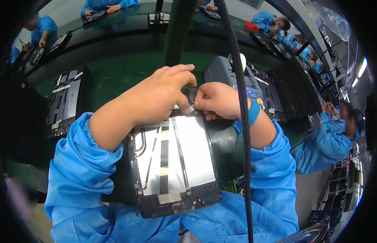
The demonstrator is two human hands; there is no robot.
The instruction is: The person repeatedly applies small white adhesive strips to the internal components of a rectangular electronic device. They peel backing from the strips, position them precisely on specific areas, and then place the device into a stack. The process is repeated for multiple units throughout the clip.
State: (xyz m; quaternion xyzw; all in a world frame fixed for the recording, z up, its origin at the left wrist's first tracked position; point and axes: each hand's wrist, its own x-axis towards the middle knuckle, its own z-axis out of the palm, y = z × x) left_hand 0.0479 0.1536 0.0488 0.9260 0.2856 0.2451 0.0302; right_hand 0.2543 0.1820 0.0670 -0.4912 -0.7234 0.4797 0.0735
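You are fitting a small silvery strip (pixel 191 107) at the opened tablet's (pixel 174 162) top edge, both hands' fingers pinched on it; next calls for steady pressing.

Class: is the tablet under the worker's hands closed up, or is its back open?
Open: the tablet shows bare silver plates, ribbon strips and circuit boards, with no cover on.

My left hand (pixel 162 95) and right hand (pixel 215 100) meet fingertip to fingertip, fingers curled in a pinch; both blue-sleeved forearms angle inward from below.
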